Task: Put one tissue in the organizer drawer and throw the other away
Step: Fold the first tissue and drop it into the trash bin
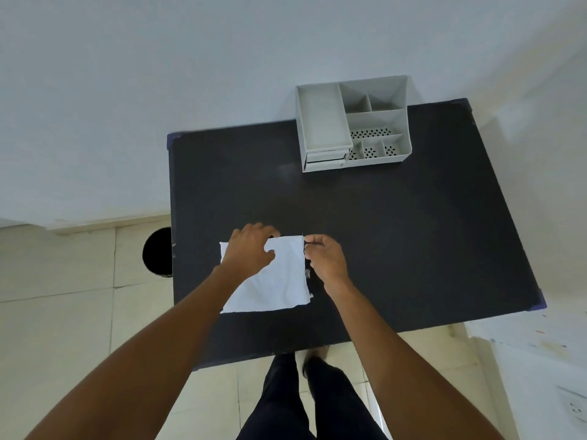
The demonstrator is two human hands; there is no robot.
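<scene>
Left hand point(251, 249): forearm reaches in from lower left, palm down over the upper left part of the flat white paper tissue point(273, 281). Fingers curl at its far edge, thumb on the sheet; grip closed on the tissue edge.

Right hand point(324, 258): forearm comes in from lower right, knuckles up. Fingertips pinched together at the tissue's far right corner, grip clamped on that corner.

Tissue lies on the near-left part of the black rectangular surface point(397, 233), roughly square, lightly creased. Only one sheet can be told apart; cannot tell if a second lies beneath. Its left edge is near the surface's left edge, its near edge well back from the front edge.

Pale grey plastic desk organizer point(352, 122) stands at the far edge, well apart from the hands. Its small front drawer point(324, 160) faces the person, seemingly slightly pulled out. Seven open top compartments counted: one long tray, six smaller.

Wide bare surface between tissue and organizer, and to the right.

One round black bin point(157, 252) on the tiled floor point(63, 312), just beside the surface's left edge.
</scene>
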